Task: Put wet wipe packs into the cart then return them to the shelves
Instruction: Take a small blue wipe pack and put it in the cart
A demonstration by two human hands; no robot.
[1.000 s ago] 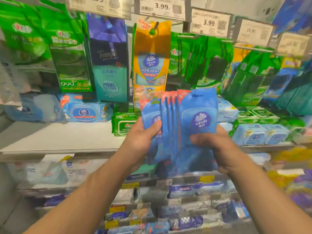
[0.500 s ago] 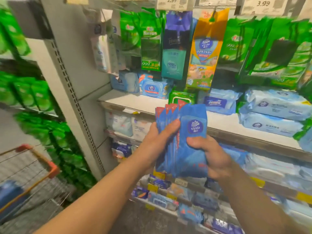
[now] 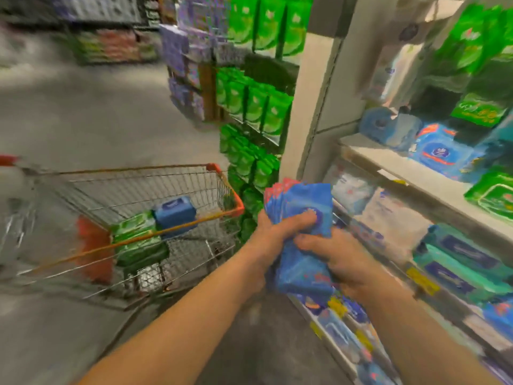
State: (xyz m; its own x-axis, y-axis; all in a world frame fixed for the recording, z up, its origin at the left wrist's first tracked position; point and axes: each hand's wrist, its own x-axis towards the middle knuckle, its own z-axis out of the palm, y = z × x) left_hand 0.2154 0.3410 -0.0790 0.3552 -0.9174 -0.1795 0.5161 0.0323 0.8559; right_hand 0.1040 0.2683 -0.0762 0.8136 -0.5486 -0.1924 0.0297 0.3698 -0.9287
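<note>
A bunch of several flat blue wet wipe packs (image 3: 302,198) with red top corners is held upright in front of me, in both hands. My left hand (image 3: 280,232) grips the bunch from the left, thumb across the front. My right hand (image 3: 338,259) grips its lower part from the right. The wire shopping cart (image 3: 222,176) with an orange rim stands to the left, close to the packs. Inside it lie a blue wipe pack (image 3: 175,212) and green wipe packs (image 3: 133,232). The shelves (image 3: 394,165) with more wipe packs run along the right.
Green packs (image 3: 255,107) hang on the shelf end just beyond the cart's front corner. A white upright post (image 3: 313,107) separates that end from the shelf bays. Grey floor (image 3: 97,107) stretches away on the left, with blurred shelving at the back.
The view has swung left from the shelf to the cart. Both hands still hold the blue packs and have come lower, now beside the cart's right front corner.
</note>
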